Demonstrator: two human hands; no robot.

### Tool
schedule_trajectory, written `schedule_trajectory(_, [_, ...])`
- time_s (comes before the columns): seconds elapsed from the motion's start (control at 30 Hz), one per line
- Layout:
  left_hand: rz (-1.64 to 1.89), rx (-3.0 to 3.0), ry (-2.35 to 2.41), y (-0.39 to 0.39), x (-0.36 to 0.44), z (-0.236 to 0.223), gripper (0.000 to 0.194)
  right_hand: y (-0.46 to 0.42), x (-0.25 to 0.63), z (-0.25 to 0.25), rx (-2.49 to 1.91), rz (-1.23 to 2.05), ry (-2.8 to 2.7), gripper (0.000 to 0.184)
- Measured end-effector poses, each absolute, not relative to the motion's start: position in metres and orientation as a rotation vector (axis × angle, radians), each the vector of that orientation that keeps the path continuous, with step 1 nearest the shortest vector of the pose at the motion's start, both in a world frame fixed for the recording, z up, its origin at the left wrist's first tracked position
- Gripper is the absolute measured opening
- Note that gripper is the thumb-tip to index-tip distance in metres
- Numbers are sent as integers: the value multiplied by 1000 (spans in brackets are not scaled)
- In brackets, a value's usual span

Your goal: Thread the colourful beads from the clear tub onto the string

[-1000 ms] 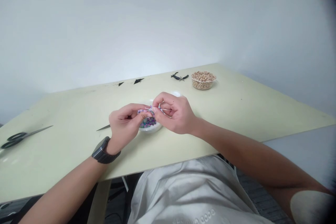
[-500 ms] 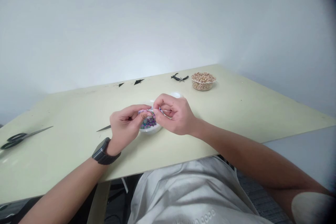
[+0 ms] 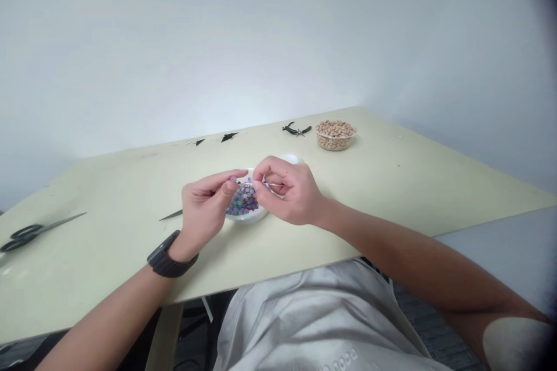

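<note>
My right hand (image 3: 288, 190) is closed, thumb and forefinger pinching a thin white string (image 3: 275, 185). One stretch of the string runs left toward my other hand. Between the thumb and fingers of my left hand (image 3: 209, 200) sits a small pale purple bead (image 3: 234, 179). A dark watch is strapped to that wrist. Just below both hands stands a white bowl (image 3: 247, 219) of purple, teal and clear beads (image 3: 243, 202), its right side partly covered by my right hand. Whether the string passes through the held bead is too small to tell.
Scissors (image 3: 30, 233) lie at the left of the pale yellow table (image 3: 391, 197). A dark pointed blade (image 3: 171, 215) shows beside my left hand. Pliers (image 3: 297, 129) and a clear tub of tan beads (image 3: 336, 136) are at the back. A white dish (image 3: 290, 158) sits behind my right hand.
My left hand has drawn back slightly left, away from my right fingertips, and a bead now shows between its thumb and fingers. My right hand has barely moved.
</note>
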State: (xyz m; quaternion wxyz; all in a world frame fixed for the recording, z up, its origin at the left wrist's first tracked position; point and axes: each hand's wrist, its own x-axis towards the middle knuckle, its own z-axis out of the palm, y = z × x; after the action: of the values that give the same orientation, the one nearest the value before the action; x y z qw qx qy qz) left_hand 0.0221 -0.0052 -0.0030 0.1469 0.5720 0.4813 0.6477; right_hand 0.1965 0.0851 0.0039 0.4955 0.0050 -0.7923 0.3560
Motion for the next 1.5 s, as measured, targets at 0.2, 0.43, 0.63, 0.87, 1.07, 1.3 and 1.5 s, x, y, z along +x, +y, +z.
schedule_trajectory(0.2, [1758,1347,1066,-7,26,1,22,82,194,1,41,815,-1844,6])
schedule_trajectory(0.43, [1771,1511,1201,-8,20,-2,18,78,193,3,52,711,-1841,5])
schedule_trajectory(0.63, [1897,1953,1575,-15,24,1,6,78,193,1,81,733,-1839,7])
schedule_trajectory(0.87, [1752,2520,1679,-18,21,-1,7,78,194,2,89,726,-1842,8])
schedule_trajectory(1.07, [1695,2689,1737,-13,14,-1,8,79,195,2,84,768,-1876,8])
schedule_trajectory(1.3, [1663,2707,1788,-11,10,-2,14,79,196,3,71,854,-1914,9])
schedule_trajectory(1.5, [1638,2714,1785,-12,12,0,17,82,196,4,52,920,-1925,11])
